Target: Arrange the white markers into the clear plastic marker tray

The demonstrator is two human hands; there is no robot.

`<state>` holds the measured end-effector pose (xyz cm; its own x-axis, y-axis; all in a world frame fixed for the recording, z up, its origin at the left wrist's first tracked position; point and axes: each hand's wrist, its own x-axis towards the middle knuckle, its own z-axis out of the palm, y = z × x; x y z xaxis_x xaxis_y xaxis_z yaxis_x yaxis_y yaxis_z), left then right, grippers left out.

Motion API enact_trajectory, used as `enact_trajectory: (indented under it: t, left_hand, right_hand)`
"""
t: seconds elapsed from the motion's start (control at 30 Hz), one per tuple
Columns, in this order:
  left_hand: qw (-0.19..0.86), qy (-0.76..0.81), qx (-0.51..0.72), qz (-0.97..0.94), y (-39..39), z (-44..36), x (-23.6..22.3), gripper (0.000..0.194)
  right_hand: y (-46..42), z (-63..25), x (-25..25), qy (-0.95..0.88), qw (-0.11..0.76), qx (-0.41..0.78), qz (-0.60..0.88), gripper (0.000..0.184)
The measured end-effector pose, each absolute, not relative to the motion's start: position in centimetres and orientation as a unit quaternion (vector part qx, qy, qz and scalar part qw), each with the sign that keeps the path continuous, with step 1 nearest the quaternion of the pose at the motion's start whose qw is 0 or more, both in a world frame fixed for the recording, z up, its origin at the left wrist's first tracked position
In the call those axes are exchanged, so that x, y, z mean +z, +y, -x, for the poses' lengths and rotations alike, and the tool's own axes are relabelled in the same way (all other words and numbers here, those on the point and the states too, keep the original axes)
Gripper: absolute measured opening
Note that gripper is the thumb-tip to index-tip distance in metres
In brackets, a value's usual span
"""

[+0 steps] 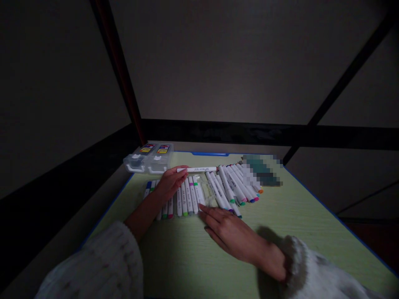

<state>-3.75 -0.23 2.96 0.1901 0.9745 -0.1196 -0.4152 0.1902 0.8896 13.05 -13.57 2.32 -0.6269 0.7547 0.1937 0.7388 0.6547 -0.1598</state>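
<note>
My left hand (pixel 171 182) is closed on one end of a white marker (pixel 197 169), which it holds sideways above the other markers. Below it lies a row of white markers (pixel 184 199) with coloured ends, side by side on a clear plastic sleeve (pixel 204 195); my left forearm hides part of this row. My right hand (pixel 222 226) rests low with its fingers stretched out, the fingertips touching the lower right end of the row. Just beyond that hand, a loose heap of white markers (pixel 235 185) with coloured caps lies slanted on the table.
Two clear plastic cases (pixel 160 162) with handles and yellow labels stand at the back left of the pale table (pixel 280 211), which has a blue edge. At the back right lies a dark green item (pixel 263 168), partly blurred out. A wall rises behind.
</note>
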Motion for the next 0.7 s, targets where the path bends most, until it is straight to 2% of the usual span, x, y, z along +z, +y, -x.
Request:
enact_trajectory:
  t: [0.17,0.43,0.7]
  left_hand:
    - [0.686,0.362,0.523,-0.352,-0.45,3.49,2.95,0.014]
    - [0.694,0.340,0.520,-0.364,-0.46,3.49,2.71,0.006]
    - [0.685,0.359,0.520,-0.364,-0.73,3.34,3.02,0.011]
  right_hand:
    - [-13.52,-13.09,2.20,-0.901,0.106,0.032,0.419,0.039]
    - [-13.58,-13.14,2.12,-0.901,0.128,0.020,0.415,0.038]
    - [-13.58,-13.14,2.09,-0.901,0.144,0.015,0.410,0.037]
